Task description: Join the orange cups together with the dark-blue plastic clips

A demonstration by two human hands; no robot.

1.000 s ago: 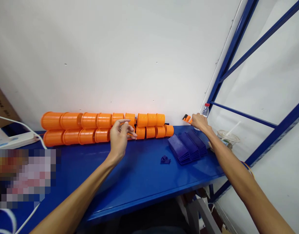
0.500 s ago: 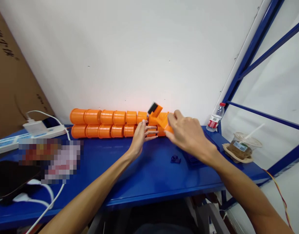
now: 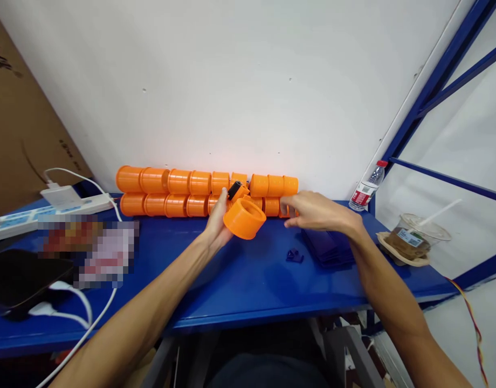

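My left hand [image 3: 218, 222] is closed on an orange plastic cup [image 3: 248, 222], a short round piece with a side arm and a black pad at its end. The cup tilts with its mouth up, and most of my left fingers are hidden behind it. My right hand [image 3: 312, 211] is away from it, at the right end of the rows, thumb and fingers apart. Its fingertips are beside the last cups of the front row; I cannot tell whether they touch. Two stacked rows of orange cups [image 3: 155, 205] lie on their sides along the wall.
On the blue table [image 3: 240, 293] lie a small dark blue piece [image 3: 295, 255] and folded dark blue sheets [image 3: 329, 248]. A water bottle [image 3: 367, 188] and a drink cup [image 3: 413, 237] stand right. A power strip [image 3: 86, 207], cables and a black device [image 3: 27, 280] occupy the left.
The orange cup has passed from my right hand to my left and turned mouth up. My right hand has let go and opened beside the row's right end.
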